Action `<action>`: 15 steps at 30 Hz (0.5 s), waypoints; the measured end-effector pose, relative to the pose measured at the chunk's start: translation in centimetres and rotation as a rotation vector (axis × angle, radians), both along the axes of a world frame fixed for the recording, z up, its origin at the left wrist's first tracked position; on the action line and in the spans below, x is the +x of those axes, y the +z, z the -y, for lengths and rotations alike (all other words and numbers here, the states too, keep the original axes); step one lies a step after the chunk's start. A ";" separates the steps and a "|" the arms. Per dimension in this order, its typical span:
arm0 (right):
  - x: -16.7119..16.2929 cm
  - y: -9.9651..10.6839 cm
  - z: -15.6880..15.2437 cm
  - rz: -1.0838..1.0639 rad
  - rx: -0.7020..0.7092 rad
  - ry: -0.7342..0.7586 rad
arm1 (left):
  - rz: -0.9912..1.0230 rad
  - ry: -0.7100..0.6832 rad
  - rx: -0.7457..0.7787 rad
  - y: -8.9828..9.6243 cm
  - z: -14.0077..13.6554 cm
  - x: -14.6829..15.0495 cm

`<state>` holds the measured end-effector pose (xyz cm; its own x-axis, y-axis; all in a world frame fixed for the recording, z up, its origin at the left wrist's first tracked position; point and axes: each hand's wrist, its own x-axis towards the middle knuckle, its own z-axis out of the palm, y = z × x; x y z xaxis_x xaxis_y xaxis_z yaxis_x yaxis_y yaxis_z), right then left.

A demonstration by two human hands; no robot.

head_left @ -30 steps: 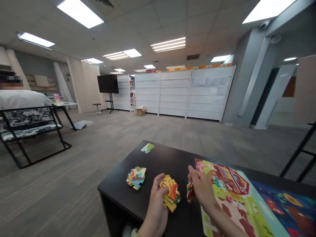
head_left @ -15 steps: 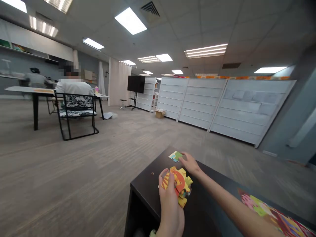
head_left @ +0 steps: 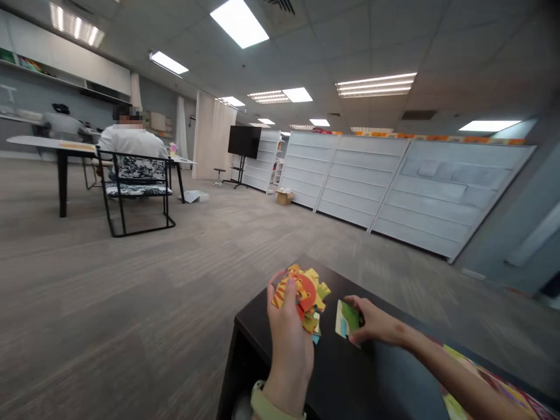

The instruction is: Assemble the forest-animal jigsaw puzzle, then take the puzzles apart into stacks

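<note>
My left hand (head_left: 289,332) is closed around a bunch of jigsaw puzzle pieces (head_left: 306,291), yellow, orange and red, with the thumb across the top. A bit of blue and white shows at the lower edge of the bunch. To the right, my right hand (head_left: 377,322) grips one green, cream and blue puzzle piece (head_left: 345,319) between thumb and fingers, close over the black tabletop (head_left: 326,373). Whether this piece touches the top is hard to tell.
A colourful printed sheet or box (head_left: 476,373) lies at the right, partly under my right forearm. Beyond the floor are a chair (head_left: 140,189) with a seated person (head_left: 131,140), a screen on a stand (head_left: 244,142), white shelving panels (head_left: 367,181) and a cardboard box (head_left: 284,197).
My right hand has picked up the green piece from the far corner and brought it nearer and to the right. My left hand has shifted left and slightly up with its bunch.
</note>
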<state>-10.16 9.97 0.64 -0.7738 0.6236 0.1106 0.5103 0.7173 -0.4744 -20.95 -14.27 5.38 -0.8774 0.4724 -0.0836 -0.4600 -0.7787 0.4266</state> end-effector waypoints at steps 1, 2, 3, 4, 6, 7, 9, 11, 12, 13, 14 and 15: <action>2.5 -0.3 0.5 0.032 -0.051 0.044 | -0.009 0.003 -0.013 0.2 0.3 0.0; 4.9 -0.6 1.1 0.036 -0.075 0.043 | -0.018 0.002 -0.028 0.2 0.5 0.1; 7.1 -1.1 1.9 0.016 -0.081 0.009 | -0.028 -0.001 -0.042 0.2 0.6 0.3; 8.9 -1.5 2.7 -0.019 -0.072 -0.039 | -0.041 -0.009 -0.055 0.1 0.5 0.6; 11.4 -2.4 4.2 -0.124 -0.057 -0.140 | -0.063 -0.030 -0.088 -0.4 0.2 1.6; 12.2 -2.6 4.9 -0.184 -0.074 -0.168 | -0.073 -0.046 -0.111 -0.8 -0.1 2.2; 12.9 -2.9 5.8 -0.314 -0.157 -0.178 | -0.097 -0.090 -0.166 -1.7 -0.6 3.6; 13.0 -2.7 6.2 -0.441 -0.217 -0.188 | -0.143 -0.145 -0.217 -2.8 -1.1 4.9; 13.0 -2.5 6.3 -0.499 -0.219 -0.206 | -0.171 -0.168 -0.235 -3.4 -1.3 5.5; 13.0 -2.4 6.4 -0.550 -0.213 -0.228 | -0.194 -0.187 -0.250 -3.9 -1.5 6.0; 13.0 -2.2 6.5 -0.595 -0.216 -0.249 | -0.211 -0.207 -0.263 -4.4 -1.7 6.4; 13.0 -2.0 6.6 -0.634 -0.240 -0.261 | -0.218 -0.227 -0.274 -5.0 -1.9 6.7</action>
<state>2.89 3.36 -1.37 -0.4290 0.8427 0.3253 0.2258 0.4487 -0.8647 -14.22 -12.41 0.42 -0.7645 0.6421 -0.0570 -0.4828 -0.5118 0.7106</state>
